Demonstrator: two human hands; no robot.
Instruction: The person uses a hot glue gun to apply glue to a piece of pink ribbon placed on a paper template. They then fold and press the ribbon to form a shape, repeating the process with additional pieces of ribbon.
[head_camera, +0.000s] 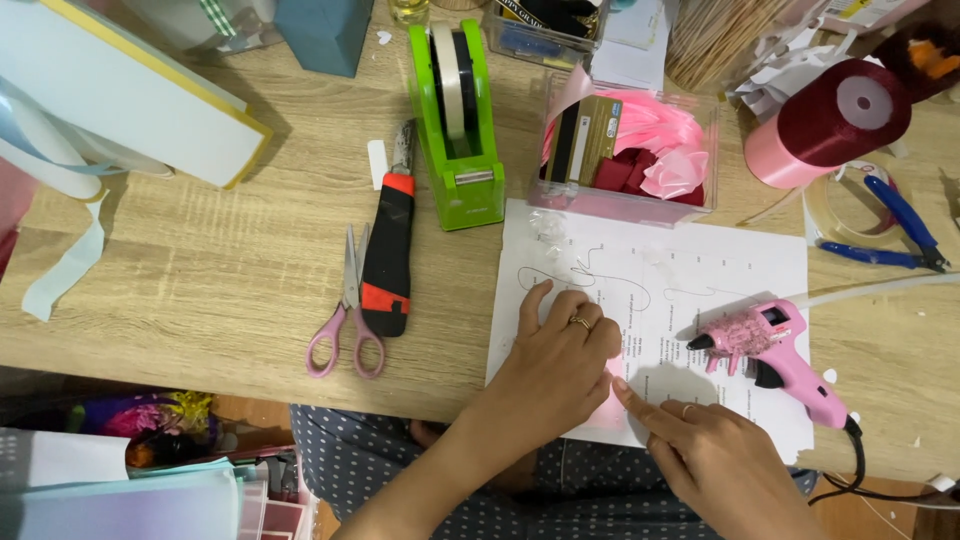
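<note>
left hand (560, 350) lies flat, fingers spread, pressing a small pink piece (608, 400) onto the white sheet (700, 270) on the table (200, 270); right hand (715, 455) pinches its edge with a fingertip. best kept pressed evenly, clear of the pink glue gun (775, 350) beside it.

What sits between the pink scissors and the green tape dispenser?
A black and red utility knife lies between the pink scissors and the green tape dispenser, in the head view.
</note>
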